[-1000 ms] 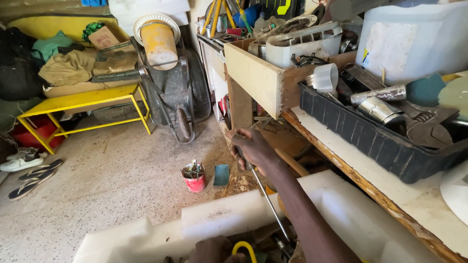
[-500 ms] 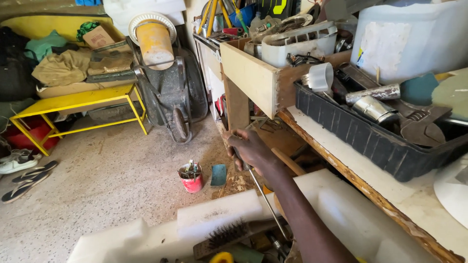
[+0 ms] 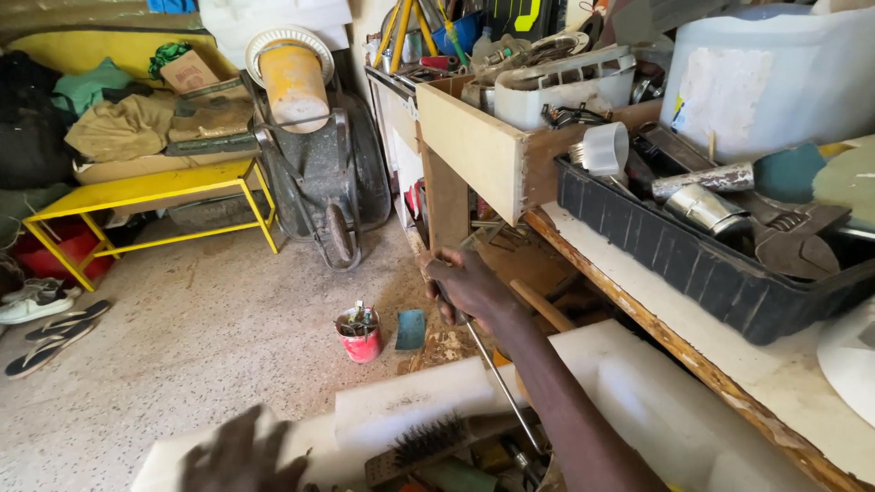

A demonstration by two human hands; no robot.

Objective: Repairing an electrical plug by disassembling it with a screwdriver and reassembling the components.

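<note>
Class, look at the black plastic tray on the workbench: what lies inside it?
Inside the black tray lie shiny metal cylinders, a white plastic cup and a large wrench. Whatever lies beneath them is covered.

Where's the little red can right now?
In the head view the red can stands on the speckled floor at centre, beside a teal sponge, just left of the right hand gripping a long metal rod.

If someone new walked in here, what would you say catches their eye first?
Probably the right hand at the centre, closed around the handle of a long metal tool beside the wooden workbench. Behind it, the yellow bench at the left stands out, piled with cloth, as does the small red can on the floor.
</note>
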